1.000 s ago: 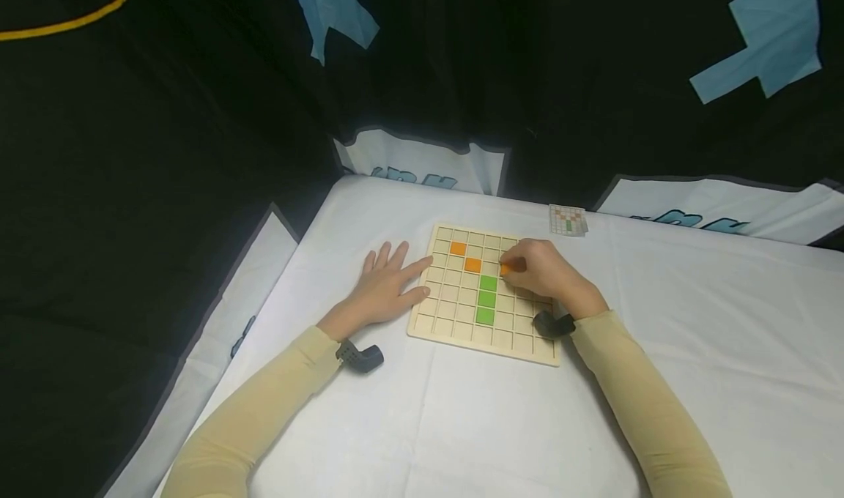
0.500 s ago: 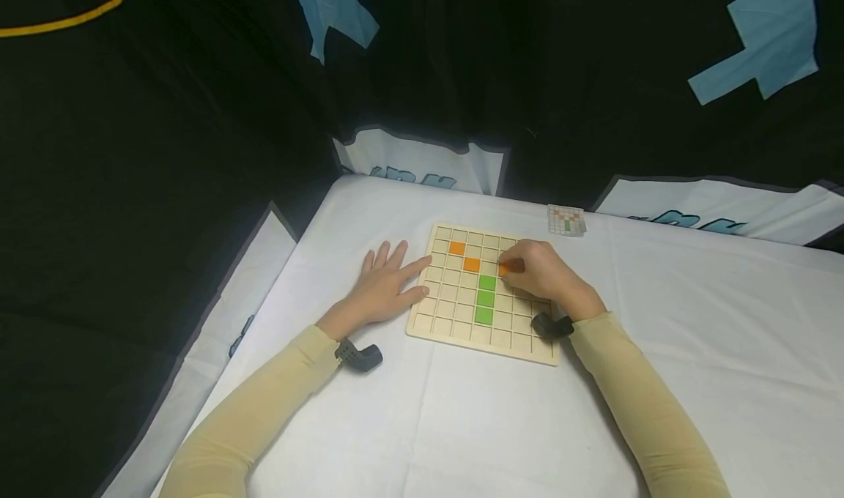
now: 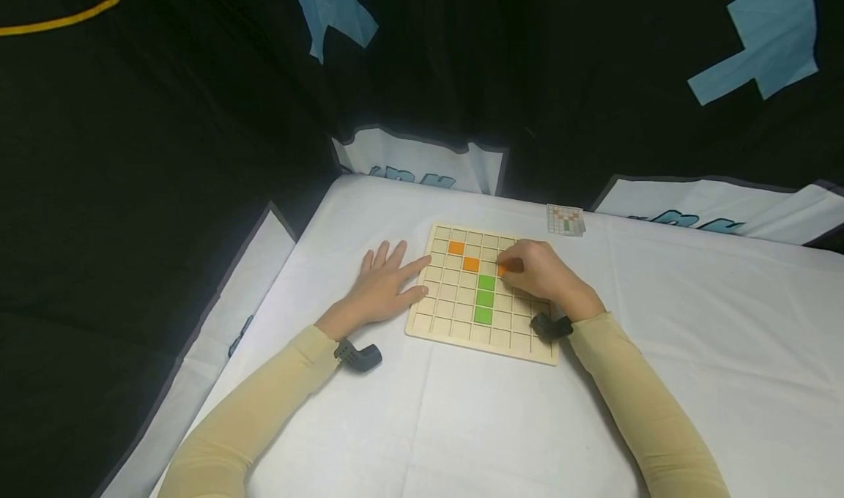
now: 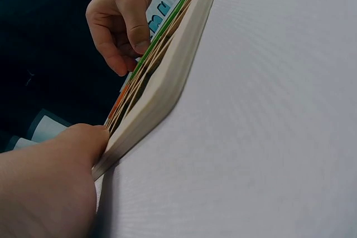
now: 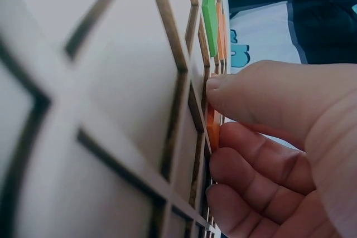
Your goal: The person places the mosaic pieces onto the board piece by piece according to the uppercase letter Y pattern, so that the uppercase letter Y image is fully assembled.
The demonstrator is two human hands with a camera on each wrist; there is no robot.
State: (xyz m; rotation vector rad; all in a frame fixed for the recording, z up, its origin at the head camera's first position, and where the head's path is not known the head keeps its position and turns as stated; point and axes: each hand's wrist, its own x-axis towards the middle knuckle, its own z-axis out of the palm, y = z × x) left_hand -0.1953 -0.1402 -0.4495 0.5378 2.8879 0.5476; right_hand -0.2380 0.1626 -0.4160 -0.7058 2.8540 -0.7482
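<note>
A pale wooden grid board (image 3: 445,309) lies on the white-covered table. Near its upper right part, my right hand (image 3: 546,269) pinches an orange square tile (image 5: 213,131) at a cell, thumb on one edge and curled fingers by the other. Part of this tile is hidden by the fingers. My left hand (image 3: 377,294) lies spread, thumb and index finger touching the board's left edge. Three green tiles (image 3: 485,299) stand in a column at the board's middle. Two more orange tiles (image 3: 471,264) lie in cells diagonally up and left of them.
A small card (image 3: 565,220) printed with a coloured grid pattern lies beyond the board's far right corner, perhaps on other cards. White cloth (image 3: 422,425) covers the table. Black fabric (image 3: 428,80) with blue and white patches hangs behind it and at the left.
</note>
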